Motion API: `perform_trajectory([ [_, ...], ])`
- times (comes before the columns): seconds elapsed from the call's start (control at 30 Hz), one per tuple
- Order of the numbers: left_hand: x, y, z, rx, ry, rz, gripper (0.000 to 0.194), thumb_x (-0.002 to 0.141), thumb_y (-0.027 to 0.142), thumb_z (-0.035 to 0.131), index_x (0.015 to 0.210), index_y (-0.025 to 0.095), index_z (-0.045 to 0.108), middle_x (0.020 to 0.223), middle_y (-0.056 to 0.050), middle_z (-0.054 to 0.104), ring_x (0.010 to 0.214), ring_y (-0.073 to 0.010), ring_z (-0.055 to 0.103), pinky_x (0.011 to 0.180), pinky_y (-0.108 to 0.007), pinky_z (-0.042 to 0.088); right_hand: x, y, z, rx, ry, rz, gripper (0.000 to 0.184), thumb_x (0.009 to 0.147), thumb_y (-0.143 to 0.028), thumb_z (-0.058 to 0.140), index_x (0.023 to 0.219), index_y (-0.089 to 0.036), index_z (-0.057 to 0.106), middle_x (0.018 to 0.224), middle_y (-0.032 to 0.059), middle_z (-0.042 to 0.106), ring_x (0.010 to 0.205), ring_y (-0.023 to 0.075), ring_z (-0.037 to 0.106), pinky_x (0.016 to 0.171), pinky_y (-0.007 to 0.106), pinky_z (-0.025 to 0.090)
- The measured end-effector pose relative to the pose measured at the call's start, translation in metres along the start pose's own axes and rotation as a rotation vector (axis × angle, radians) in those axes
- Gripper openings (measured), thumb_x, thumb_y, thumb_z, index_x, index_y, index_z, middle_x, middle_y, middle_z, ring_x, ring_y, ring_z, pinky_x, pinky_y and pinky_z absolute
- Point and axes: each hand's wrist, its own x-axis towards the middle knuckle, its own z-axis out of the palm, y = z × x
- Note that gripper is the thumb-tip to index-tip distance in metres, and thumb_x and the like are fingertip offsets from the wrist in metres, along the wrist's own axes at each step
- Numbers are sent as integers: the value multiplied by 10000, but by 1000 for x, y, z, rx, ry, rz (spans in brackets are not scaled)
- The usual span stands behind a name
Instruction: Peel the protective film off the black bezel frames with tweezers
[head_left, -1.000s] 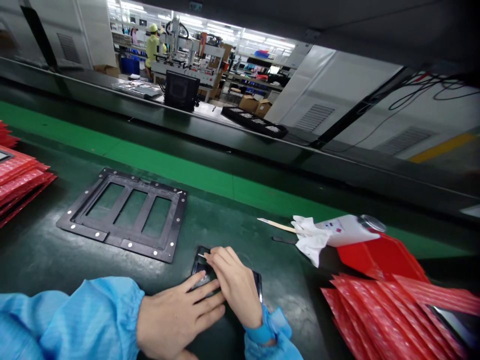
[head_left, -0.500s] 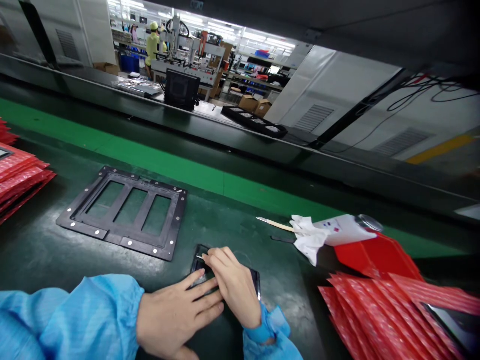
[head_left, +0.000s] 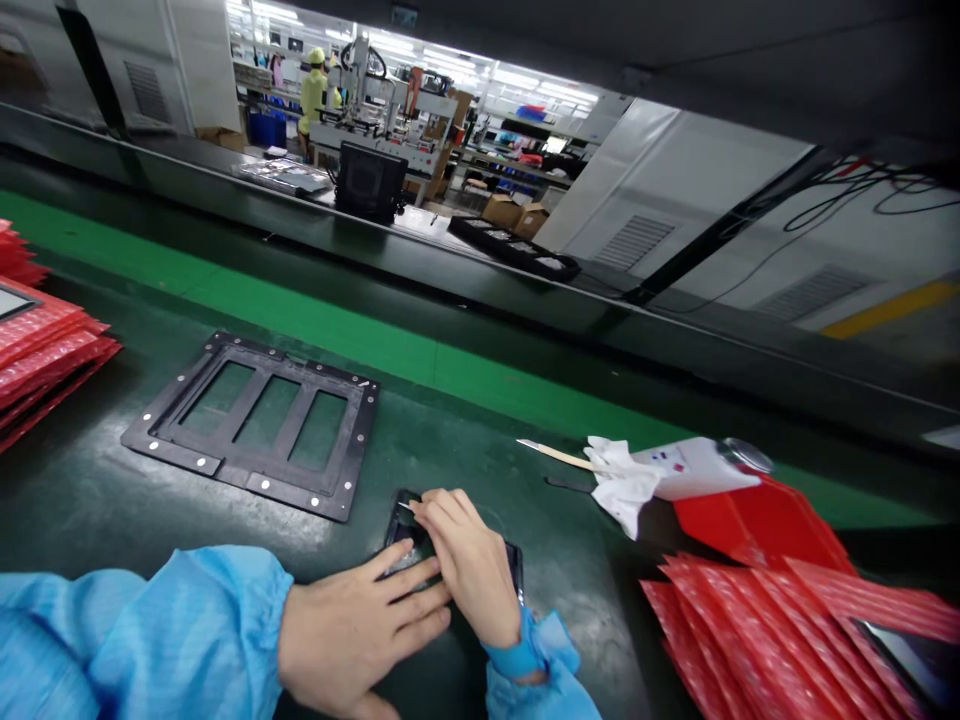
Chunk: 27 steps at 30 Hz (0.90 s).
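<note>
A dark, flat rectangular panel (head_left: 397, 520) lies on the green mat in front of me, mostly covered by my hands. My left hand (head_left: 367, 620) rests across its near side, fingers stretched and spread. Over the panel's middle, my right hand (head_left: 469, 565) is pinched round something thin; only a small pale tip shows at the fingertips, near the panel's far left corner. What the rest of that thing is stays hidden under the fingers. A blue band circles my right wrist.
A black frame (head_left: 259, 484) with three openings lies at left. Red bubble-wrap pouches are stacked at far left (head_left: 56, 350) and right (head_left: 757, 630). Right of centre are a scalpel (head_left: 559, 455), a white cloth (head_left: 626, 490) and a white bottle (head_left: 697, 467). A person (head_left: 313, 90) stands far behind.
The whole view has shifted slightly. My right fingertips have moved a very little on the panel, still pinched; my left hand keeps its place.
</note>
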Motion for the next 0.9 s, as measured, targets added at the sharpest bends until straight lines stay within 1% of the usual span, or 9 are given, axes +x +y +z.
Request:
perform_trajectory([
  [0.13,0,0,1,-7,3,-4,776,896,553,441,1450,31,291,1507,-163,327,1441,-298,168,1186,-479,132,-1,0,-1,57,-50,-28,232,997,-154,364,935,-229,574,987,36,618,916,181,537,726,276,508],
  [0.27,-1,0,1,-28,-12,-6,771,901,541,443,1457,33,276,1518,-164,303,1444,-294,160,1190,-469,120,0,0,-1,59,-15,9,248,1005,-159,348,924,-226,572,986,39,618,914,181,539,716,281,505],
  [0.4,-1,0,0,-39,-24,-10,773,903,541,437,1463,38,262,1523,-161,294,1448,-293,144,1191,-475,106,-1,0,-4,107,-64,-28,237,1000,-161,359,943,-232,578,982,37,617,914,187,539,709,284,506],
  [0.5,-1,-1,0,-27,-13,0,765,905,531,439,1461,35,267,1526,-163,285,1447,-292,146,1190,-473,117,-2,0,-6,145,-47,-14,242,1005,-168,349,964,-233,579,964,38,605,916,183,549,735,287,505],
  [0.57,-1,-1,0,-19,-2,7,774,900,539,444,1457,29,274,1524,-167,286,1445,-294,153,1188,-476,129,-3,0,-7,140,-25,28,213,1006,-180,367,981,-230,572,976,40,594,934,187,553,755,299,504],
  [0.63,-1,-1,1,-9,8,9,784,894,551,446,1452,25,284,1518,-169,300,1443,-296,162,1187,-482,135,-3,0,-7,120,-39,60,169,1001,-192,400,998,-232,564,999,40,585,951,197,549,756,313,504],
  [0.77,0,-1,3,7,23,8,786,886,560,452,1442,23,306,1506,-166,327,1439,-295,174,1188,-482,140,-1,-1,-7,75,-105,63,139,996,-188,423,988,-236,553,1040,33,575,983,208,529,740,319,508],
  [0.9,0,0,3,9,34,4,788,874,556,476,1439,29,319,1492,-161,357,1436,-292,190,1189,-480,149,0,-3,-6,33,-127,65,128,992,-184,437,944,-236,543,1057,25,572,982,209,521,710,307,510],
])
